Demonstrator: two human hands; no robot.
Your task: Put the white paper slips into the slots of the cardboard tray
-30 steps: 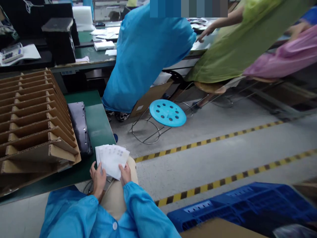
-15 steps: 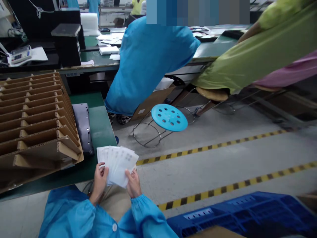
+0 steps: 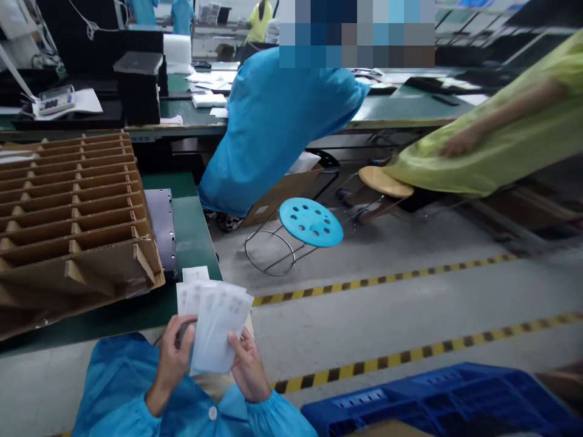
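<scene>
Both my hands hold one fanned stack of white paper slips [image 3: 213, 321] low in the view, over my lap. My left hand [image 3: 174, 358] grips the stack's left lower edge, thumb on top. My right hand [image 3: 248, 367] pinches its right lower corner. Both my sleeves are bright blue. The slips carry small printed marks. Just left of them, on the green table [image 3: 191, 233], stand a brown cardboard divider tray [image 3: 68, 224] with several empty slots and a dark flat metal plate [image 3: 161, 230].
A person in a blue coat [image 3: 273, 127] bends over the far green bench. Another person in a green coat [image 3: 492, 152] leans in at the right. A blue round stool [image 3: 311, 221] stands on the grey floor with yellow-black tape lines. A blue plastic crate [image 3: 437, 400] sits at lower right.
The slips have been drawn closer together and lifted toward me, the fan narrowing. The view has tilted up slightly, and the person in green has shifted right and lower.
</scene>
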